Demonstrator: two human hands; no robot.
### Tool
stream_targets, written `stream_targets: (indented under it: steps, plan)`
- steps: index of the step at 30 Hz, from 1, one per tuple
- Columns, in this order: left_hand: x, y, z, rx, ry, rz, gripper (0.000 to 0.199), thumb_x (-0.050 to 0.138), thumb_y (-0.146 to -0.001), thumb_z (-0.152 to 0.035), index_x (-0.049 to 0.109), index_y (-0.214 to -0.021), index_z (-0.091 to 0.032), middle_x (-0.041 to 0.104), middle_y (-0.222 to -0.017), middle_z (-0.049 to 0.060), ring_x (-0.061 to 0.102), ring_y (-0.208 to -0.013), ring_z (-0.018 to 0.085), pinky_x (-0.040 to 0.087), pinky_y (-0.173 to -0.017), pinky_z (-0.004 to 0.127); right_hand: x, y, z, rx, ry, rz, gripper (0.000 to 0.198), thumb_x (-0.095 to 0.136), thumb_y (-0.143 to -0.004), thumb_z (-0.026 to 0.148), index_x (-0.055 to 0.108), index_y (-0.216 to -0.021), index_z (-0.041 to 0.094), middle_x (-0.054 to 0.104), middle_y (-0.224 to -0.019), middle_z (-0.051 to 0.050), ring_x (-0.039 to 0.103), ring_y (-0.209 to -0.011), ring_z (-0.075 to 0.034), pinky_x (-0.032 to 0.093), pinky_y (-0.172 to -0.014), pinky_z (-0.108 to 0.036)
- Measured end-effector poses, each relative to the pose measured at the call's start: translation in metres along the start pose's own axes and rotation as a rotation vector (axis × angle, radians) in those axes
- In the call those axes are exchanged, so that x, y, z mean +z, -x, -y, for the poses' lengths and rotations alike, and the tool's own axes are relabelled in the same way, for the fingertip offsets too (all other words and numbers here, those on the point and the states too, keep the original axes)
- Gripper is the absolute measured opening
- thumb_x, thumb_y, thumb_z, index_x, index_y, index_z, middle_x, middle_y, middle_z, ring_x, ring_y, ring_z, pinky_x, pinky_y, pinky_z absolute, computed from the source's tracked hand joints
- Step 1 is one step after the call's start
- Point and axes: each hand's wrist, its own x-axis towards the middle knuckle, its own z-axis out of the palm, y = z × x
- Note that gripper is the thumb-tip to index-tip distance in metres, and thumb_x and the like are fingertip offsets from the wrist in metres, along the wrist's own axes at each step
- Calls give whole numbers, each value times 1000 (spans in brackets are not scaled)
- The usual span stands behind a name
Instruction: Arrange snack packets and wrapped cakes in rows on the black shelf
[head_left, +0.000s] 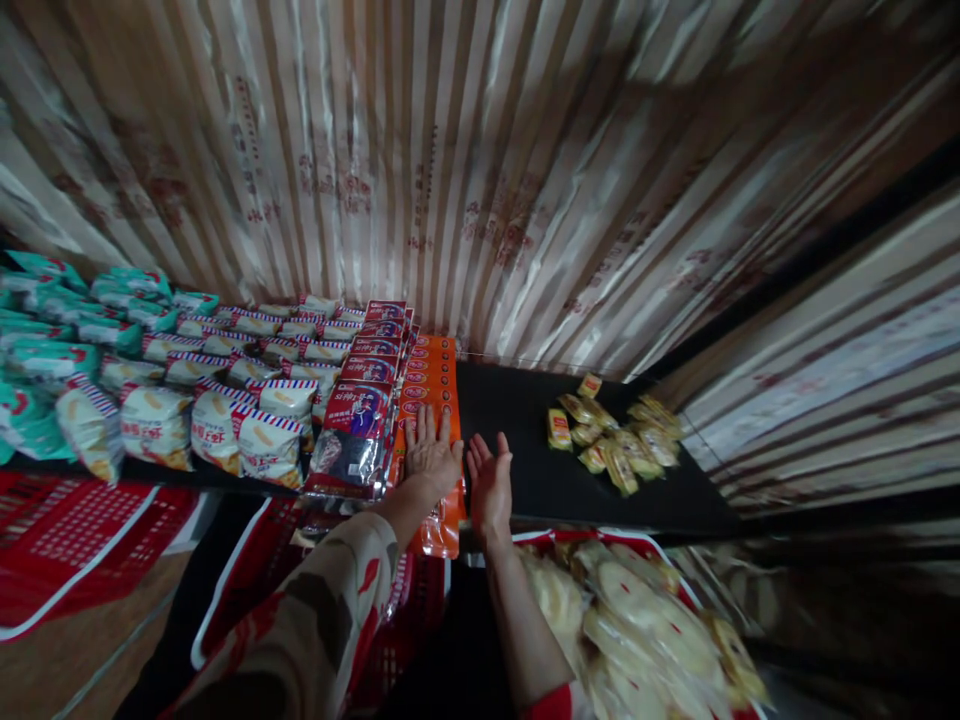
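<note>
My left hand (433, 455) lies flat, palm down, on a row of overlapping orange packets (440, 520), its fingers pointing away from me. Just to the right, my right hand (490, 487) is turned on edge with its palm facing left, fingers stretched out and holding nothing. It is beside the right edge of the orange packets; whether it touches them I cannot tell. Left of the orange row stands a row of dark red packets (365, 405), overlapping one behind another.
White snack bags with striped tops (156, 425) and teal bags (49, 372) fill the left of the black shelf (517, 400). Small yellow packets (630, 450) lie loosely to the right. Below are red baskets (71, 560), one with clear-wrapped pale goods (645, 610). A striped curtain (450, 180) hangs behind.
</note>
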Motion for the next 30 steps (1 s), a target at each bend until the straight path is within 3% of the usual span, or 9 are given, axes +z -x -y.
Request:
stream_targets:
  steps: [9,25,30]
  plan:
    - [-1,16,-11,-106,-41,3,60,34,-90,-36,29,-143,-9,20,-153,14,8,-142,28,10,-116,47,1,-1,-9,7,23,23,79,39,-82,67,19,-146,25,50,-136,-12,42,-130,-20,25,-111,-44]
    - [7,17,-11,-163,-36,68,58,35,-90,-33,31,-142,-8,23,-152,16,11,-142,31,8,-116,49,1,-2,-17,42,-27,17,79,43,-81,66,18,-146,27,47,-139,-12,41,-131,-20,25,-111,-44]
    - [11,18,-11,-153,-22,7,56,38,-89,-30,34,-141,-10,24,-152,13,11,-142,29,7,-116,50,3,-1,-12,54,-4,4,81,38,-81,68,15,-147,26,46,-140,-13,42,-130,-21,29,-110,-44]
